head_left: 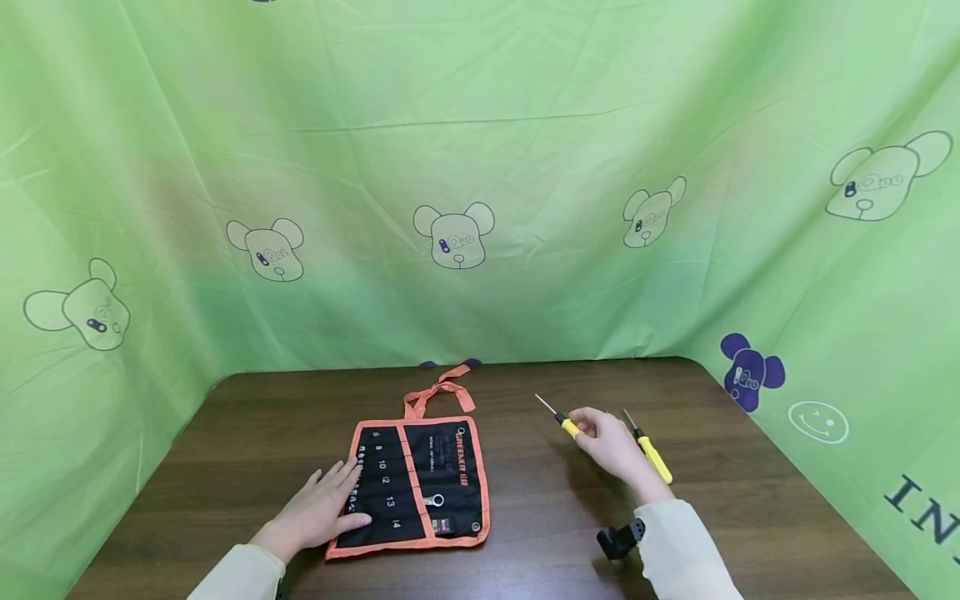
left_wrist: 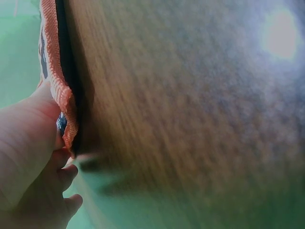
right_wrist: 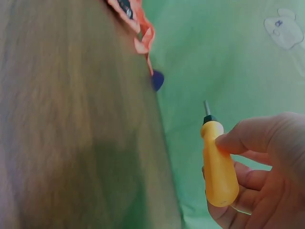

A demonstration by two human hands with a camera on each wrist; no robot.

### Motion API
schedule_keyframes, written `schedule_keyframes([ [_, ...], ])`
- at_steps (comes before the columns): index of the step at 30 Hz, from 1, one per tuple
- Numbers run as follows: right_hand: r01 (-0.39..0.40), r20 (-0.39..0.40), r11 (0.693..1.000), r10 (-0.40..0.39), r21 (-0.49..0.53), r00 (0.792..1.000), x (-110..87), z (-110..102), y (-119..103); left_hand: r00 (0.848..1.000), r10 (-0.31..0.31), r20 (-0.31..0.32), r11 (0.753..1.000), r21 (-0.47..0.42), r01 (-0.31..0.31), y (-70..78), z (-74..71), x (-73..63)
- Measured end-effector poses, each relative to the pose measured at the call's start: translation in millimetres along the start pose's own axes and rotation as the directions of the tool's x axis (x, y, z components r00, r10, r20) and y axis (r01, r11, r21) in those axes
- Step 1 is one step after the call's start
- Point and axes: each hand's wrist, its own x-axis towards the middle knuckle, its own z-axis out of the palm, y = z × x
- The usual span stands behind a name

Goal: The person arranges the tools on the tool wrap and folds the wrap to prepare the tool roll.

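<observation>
A black tool pouch (head_left: 442,450) with orange edging and numbered slots lies flat on the table. My left hand (head_left: 318,504) rests on its left side with fingers straight, the thumb on the fabric. The pouch's orange edge (left_wrist: 59,86) shows beside the thumb in the left wrist view. A screwdriver (right_wrist: 220,167) with a yellow handle is pinched between the thumb and fingers of my right hand (head_left: 606,444), raised over the table, its shaft angled up and left. On the table just right of that hand lies a second yellow-handled screwdriver (head_left: 654,458).
Orange ties (head_left: 442,390) trail from the pouch's far edge. A ring-ended wrench (head_left: 435,500) shows at a pouch pocket. The brown wooden table (head_left: 525,517) meets a green printed curtain (head_left: 540,292) at the back and sides. A black wrist camera (head_left: 621,540) is on the right wrist.
</observation>
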Motion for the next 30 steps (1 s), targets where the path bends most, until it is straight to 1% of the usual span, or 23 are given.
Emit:
schedule_keyframes([
  [3, 0.03, -0.011, 0.999, -0.03, 0.029, 0.999, 2.6, 0.3, -9.2, 1.0, 0.002, -0.003, 1.0, 0.001, -0.002, -0.6, 0.8, 0.4],
  [9, 0.095, -0.01, 0.993, -0.095, 0.077, 0.995, 6.5, 3.2, -27.1, 1.0, 0.006, 0.0, 1.0, -0.001, -0.006, -1.4, 1.6, 0.4],
  [18, 0.205, -0.002, 0.977, -0.205, 0.05, 0.979, 15.7, 13.0, -47.1, 1.0, -0.002, 0.006, 1.0, -0.011, 0.003, -0.9, 0.1, 0.7],
  [23, 0.259, 0.027, 0.965, -0.261, 0.047, 0.965, 22.1, 19.2, -62.7, 1.0, -0.007, 0.008, 1.0, -0.013, 0.007, -0.2, -0.5, 0.4],
  [30, 0.295, 0.109, 0.954, -0.299, 0.049, 0.948, 25.9, 28.8, -81.1, 1.0, -0.001, 0.0, 1.0, -0.002, 0.001, -0.7, 0.2, -0.8],
])
